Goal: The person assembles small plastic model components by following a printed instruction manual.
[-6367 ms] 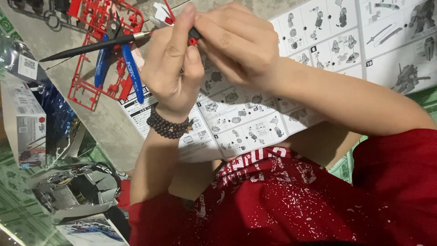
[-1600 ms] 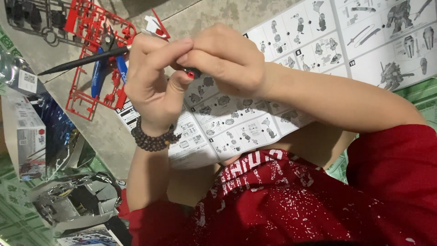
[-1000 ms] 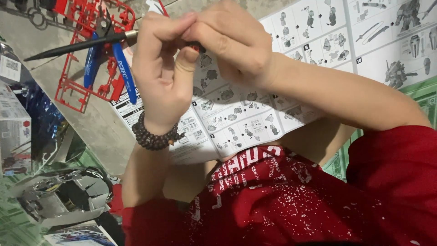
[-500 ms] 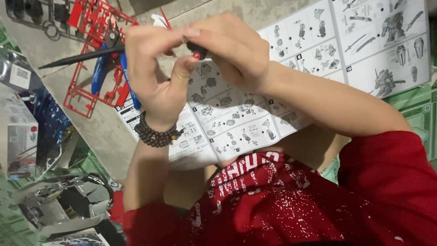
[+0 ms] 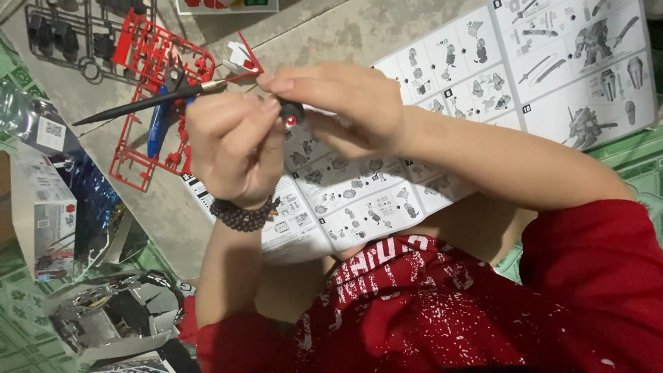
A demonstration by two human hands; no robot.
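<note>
— Roughly mid-frame, raised above the floor: left hand [image 5: 231, 155] and right hand [image 5: 345, 110] brought together, fingertips meeting over a small dark part [image 5: 291, 112] with a red spot on it.

— Pinched by which one?

— By the right, thumb and forefinger pressed together around it, remaining fingers curled in. Probably held that way to keep so tiny a piece steady and turned toward the eyes.

— And the left?

— Fingers bent and closed, tips touching the same part from the left side. Also carrying a thin dark tool [image 5: 138, 102], its tapered handle sticking out to the far left and its metal collar close to the part. Exactly which fingers clamp it: hidden, cannot tell. Likely kept in the grip so as to be ready without a reach. Beaded bracelet [image 5: 242, 215] on that wrist.

— Underneath?

— Instruction sheet [image 5: 483, 76] spread flat on the concrete floor [image 5: 331, 34], running from centre to far right, diagrams face up, seemingly laid for a glance down between the forearms.

— Further left?

— Red runner frame [image 5: 148, 62] lying flat, blue-handled nippers [image 5: 160, 124] resting on it, a dark grey runner [image 5: 62, 34] just beyond at the far left corner. Nearer, on the left edge, an open box [image 5: 45, 221], well apart from both hands.
</note>
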